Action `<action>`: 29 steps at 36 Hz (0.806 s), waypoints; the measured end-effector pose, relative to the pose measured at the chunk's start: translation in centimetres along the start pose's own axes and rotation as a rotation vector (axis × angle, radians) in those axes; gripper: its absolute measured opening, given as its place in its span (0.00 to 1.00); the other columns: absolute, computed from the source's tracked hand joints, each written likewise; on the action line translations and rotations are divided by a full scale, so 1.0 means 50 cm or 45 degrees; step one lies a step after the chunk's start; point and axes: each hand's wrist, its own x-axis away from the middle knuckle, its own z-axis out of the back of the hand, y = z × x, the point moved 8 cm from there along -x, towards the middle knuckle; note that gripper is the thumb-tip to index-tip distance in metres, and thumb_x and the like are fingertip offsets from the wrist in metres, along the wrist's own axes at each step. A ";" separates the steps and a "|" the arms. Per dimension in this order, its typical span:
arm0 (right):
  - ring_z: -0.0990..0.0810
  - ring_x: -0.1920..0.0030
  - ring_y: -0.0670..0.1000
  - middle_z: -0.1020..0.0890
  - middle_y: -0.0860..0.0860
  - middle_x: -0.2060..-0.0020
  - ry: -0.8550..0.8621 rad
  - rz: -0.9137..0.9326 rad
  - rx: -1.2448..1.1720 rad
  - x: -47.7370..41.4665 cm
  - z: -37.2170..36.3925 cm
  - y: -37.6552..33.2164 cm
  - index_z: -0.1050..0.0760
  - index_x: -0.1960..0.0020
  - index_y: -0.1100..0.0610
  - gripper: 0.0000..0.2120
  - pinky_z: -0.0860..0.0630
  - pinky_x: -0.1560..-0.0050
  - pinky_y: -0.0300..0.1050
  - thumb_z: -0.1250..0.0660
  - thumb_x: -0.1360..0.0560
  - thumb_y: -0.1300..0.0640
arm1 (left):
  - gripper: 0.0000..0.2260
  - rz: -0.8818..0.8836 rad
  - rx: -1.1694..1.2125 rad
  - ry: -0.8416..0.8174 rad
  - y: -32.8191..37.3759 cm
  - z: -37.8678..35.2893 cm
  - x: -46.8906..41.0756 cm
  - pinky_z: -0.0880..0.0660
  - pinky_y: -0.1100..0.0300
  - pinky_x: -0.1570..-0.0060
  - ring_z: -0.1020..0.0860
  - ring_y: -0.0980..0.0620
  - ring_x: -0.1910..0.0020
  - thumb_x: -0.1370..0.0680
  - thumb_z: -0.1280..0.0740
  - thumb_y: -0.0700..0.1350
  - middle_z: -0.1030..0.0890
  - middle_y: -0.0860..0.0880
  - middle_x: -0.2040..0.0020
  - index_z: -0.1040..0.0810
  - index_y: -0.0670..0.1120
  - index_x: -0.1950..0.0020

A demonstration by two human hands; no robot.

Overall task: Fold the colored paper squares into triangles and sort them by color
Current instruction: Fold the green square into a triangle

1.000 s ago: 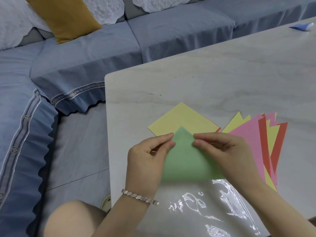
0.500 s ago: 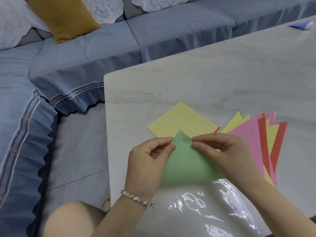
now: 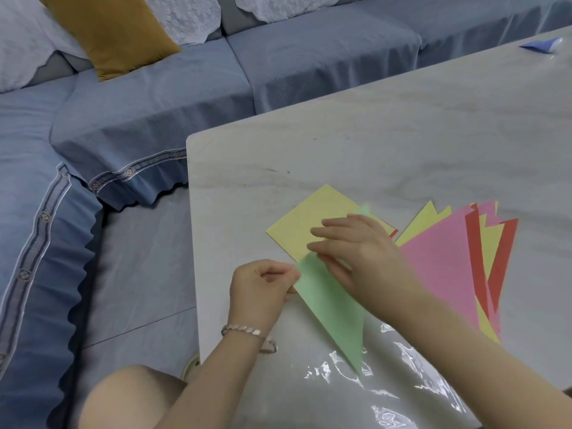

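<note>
One green triangle (image 3: 334,314) is pinched at its left corner by the left hand (image 3: 263,283) and pressed under the blurred right hand's (image 3: 362,255) straight fingers on the table (image 3: 371,134). One yellow square (image 3: 309,224) is partly overlapped. One fanned pile (image 3: 439,261) of pink, red and yellow triangles is seen just right; its count cannot be told.

Table (image 3: 371,134) pale grey w/ marble veins; on it green paper (image 3: 334,305), yellow square (image 3: 306,224), pink/red/yellow stack (image 3: 439,258), blue piece (image 3: 537,46) at far corner. Beyond table: blue sofa (image 3: 154,119) w/ patterned trim band, mustard cushion (image 3: 114,32), white lace covers (image 3: 185,13)

Triangle pile (image 3: 439,267) lies right of the square (image 3: 309,221).
</note>
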 end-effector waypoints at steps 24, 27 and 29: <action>0.37 0.30 0.51 0.33 0.54 0.30 -0.721 -0.319 0.495 0.050 -0.197 0.134 0.34 0.32 0.62 0.20 0.44 0.30 0.50 0.47 0.19 0.53 | 0.03 0.107 -0.268 0.107 -0.096 -0.007 -0.058 0.24 0.59 0.60 0.24 0.55 0.72 0.29 0.30 0.39 0.18 0.48 0.66 0.20 0.46 0.63; 0.41 0.29 0.52 0.37 0.53 0.29 -0.751 -0.367 0.538 0.006 -0.205 0.154 0.39 0.30 0.60 0.20 0.47 0.30 0.49 0.54 0.18 0.53 | 0.05 0.110 -0.260 0.100 -0.097 -0.008 -0.059 0.25 0.60 0.61 0.24 0.55 0.73 0.29 0.30 0.39 0.18 0.47 0.65 0.21 0.47 0.64; 0.37 0.32 0.52 0.33 0.53 0.33 -0.731 -0.389 0.544 -0.019 -0.209 0.165 0.35 0.33 0.60 0.19 0.43 0.34 0.48 0.54 0.18 0.54 | 0.05 0.113 -0.260 0.102 -0.098 -0.007 -0.059 0.26 0.61 0.61 0.24 0.57 0.74 0.29 0.30 0.39 0.19 0.48 0.66 0.21 0.47 0.64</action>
